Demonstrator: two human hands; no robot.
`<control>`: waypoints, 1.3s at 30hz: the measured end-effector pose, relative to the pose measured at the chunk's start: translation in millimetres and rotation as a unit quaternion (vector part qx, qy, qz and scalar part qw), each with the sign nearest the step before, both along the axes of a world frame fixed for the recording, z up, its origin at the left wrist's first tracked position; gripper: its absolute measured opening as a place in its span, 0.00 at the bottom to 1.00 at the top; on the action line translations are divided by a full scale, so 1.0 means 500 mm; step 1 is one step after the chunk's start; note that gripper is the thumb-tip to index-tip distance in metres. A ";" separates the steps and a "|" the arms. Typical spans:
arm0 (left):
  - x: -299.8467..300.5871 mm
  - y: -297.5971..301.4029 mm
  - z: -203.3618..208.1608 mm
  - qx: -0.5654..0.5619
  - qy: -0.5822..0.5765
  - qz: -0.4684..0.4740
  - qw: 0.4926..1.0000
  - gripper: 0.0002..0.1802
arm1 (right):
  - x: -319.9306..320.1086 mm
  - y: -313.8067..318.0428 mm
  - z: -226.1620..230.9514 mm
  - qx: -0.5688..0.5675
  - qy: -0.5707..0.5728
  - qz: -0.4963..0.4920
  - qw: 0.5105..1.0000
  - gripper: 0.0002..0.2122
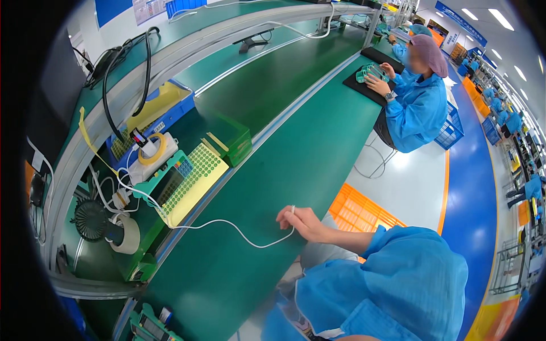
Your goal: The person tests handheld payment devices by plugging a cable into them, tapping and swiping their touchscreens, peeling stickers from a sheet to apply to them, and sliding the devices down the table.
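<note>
My right hand (pixel 302 222) is over the near edge of the green worktop (pixel 250 273), its bare forearm coming out of a blue sleeve. Thumb and fingers are pinched around the end of a white cable (pixel 242 232); a small pale tip shows above them. From there the cable sags across the worktop and runs left past a yellow sheet with rows of green dots (pixel 196 182) to a white power strip (pixel 154 156). On or beside that sheet lies a green-framed device with a screen and keys (pixel 176 176). My left hand is out of view.
A yellow tape roll (pixel 152 149) rests on the power strip. A black fan (pixel 91 220) and a white roll (pixel 128 236) stand at left. Another green device (pixel 151 325) lies lower left. An orange crate (pixel 364 210) is beyond the edge; a co-worker (pixel 418 108) sits far right.
</note>
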State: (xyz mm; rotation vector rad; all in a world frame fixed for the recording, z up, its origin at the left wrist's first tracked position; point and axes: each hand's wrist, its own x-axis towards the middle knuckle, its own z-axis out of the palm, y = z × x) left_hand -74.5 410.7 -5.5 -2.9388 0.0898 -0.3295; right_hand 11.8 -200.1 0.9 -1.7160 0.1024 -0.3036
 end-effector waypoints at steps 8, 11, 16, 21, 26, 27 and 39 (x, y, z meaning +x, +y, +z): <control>0.079 -0.355 -0.011 -0.184 -0.106 -0.087 0.973 0.15 | -0.007 -0.018 -0.007 0.029 0.007 -0.028 0.999 0.24; 0.103 -0.499 0.069 -0.200 -0.124 -0.164 0.958 0.10 | 0.008 -0.037 -0.016 0.152 -0.010 -0.078 0.985 0.25; 0.136 -0.650 0.004 -0.230 -0.155 -0.285 0.918 0.11 | 0.036 -0.048 0.092 0.241 -0.104 -0.116 0.958 0.28; 0.167 -0.813 0.012 -0.241 -0.166 -0.362 0.885 0.11 | -0.024 -0.029 0.219 0.332 -0.283 0.046 0.899 0.30; 0.177 -0.874 -0.028 -0.321 -0.088 -0.381 0.863 0.15 | -0.092 0.043 0.244 0.194 -0.292 0.079 0.933 0.31; 0.171 -0.879 -0.033 -0.391 -0.043 -0.364 0.844 0.15 | -0.090 0.054 0.222 0.117 -0.277 0.112 0.947 0.21; 0.097 -0.532 0.167 -0.527 0.451 -0.238 0.680 0.05 | -0.081 0.123 0.125 0.019 -0.063 0.256 0.965 0.18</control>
